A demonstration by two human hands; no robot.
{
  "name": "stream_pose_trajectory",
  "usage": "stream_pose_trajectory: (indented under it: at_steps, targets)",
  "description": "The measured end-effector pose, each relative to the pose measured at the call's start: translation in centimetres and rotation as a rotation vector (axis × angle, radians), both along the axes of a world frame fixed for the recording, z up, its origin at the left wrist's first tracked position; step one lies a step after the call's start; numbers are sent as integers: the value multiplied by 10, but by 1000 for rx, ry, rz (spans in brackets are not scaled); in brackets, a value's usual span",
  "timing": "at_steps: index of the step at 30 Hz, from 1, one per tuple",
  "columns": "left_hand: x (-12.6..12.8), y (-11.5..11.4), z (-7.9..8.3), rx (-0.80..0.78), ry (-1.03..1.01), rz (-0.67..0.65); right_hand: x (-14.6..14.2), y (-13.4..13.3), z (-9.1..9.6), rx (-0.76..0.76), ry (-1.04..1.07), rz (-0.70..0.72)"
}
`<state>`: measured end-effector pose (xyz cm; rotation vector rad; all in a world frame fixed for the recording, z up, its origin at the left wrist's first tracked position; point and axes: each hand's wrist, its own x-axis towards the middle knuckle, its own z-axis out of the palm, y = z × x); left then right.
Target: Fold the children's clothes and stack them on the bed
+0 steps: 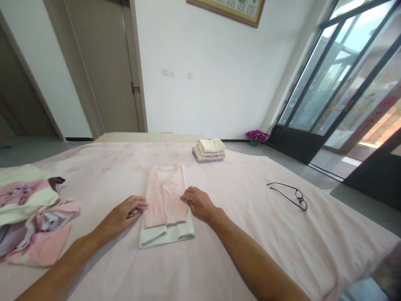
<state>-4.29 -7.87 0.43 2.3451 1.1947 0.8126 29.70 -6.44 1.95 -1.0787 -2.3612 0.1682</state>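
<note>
Left hand (127, 213) and right hand (199, 202) half-curled at folded pink top (173, 194), pinch can't be told; framed writing (242, 6) beyond pink cloth (238, 246)'s far edge can't be read.

The garment (164, 194) is pink and whitish, the cloth (238, 192) pale pink with faint flowers.

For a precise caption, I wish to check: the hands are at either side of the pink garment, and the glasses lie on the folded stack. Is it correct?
No: the head view shows the glasses lying on the pale pink cloth, to the right of the folded stack. The left hand and right hand do flank the pink garment.
</note>
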Motion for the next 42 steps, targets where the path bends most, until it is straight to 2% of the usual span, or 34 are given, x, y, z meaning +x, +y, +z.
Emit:
stream_pose_trajectory:
  at_steps: [3,11,17,22,28,34,42]
  targets:
    - [-2,0,1,-32,-6,-38,5,2,1,-58,45,104]
    - [-4,-1,10,-91,25,-153,18,8,4,-144,115,253]
    - [2,-6,13,3,38,-108,11,2,2,-58,76,170]
    - [3,-6,10,103,74,-110,9,0,4,8,-33,193]
    - [8,-5,6,244,125,-92,7,1,0,8,78,225]
    - [17,-7,7,198,51,-71,3,0,-3,-2,161,265]
    - [25,-9,13,187,33,-107,0,1,3,55,42,193]
